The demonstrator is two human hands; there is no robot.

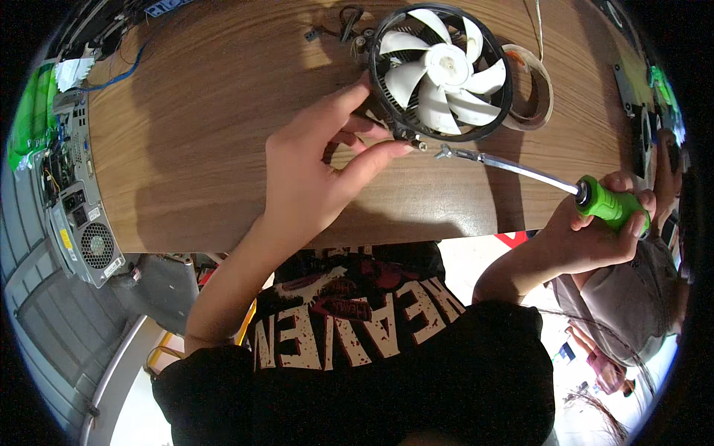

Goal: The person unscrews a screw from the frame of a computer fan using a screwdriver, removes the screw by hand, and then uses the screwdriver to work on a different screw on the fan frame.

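Note:
A CPU cooler fan (448, 67) with white blades in a round black frame lies at the far middle of the wooden table. My left hand (320, 145) grips its near left side, with the index finger on the frame and the thumb by a mounting leg. A small screw (422, 146) shows just past the thumb tip. In my right hand (595, 238) is a screwdriver (532, 174) with a green handle, its shaft pointing left. A small metal piece (445, 152) shows at its tip, a short gap from the screw.
A roll of tape (547, 93) lies right of the fan, and a black cable (346, 26) is behind it. An opened computer case (82, 201) and a green bag (33, 111) stand along the left edge. Another person (632, 297) is close on the right.

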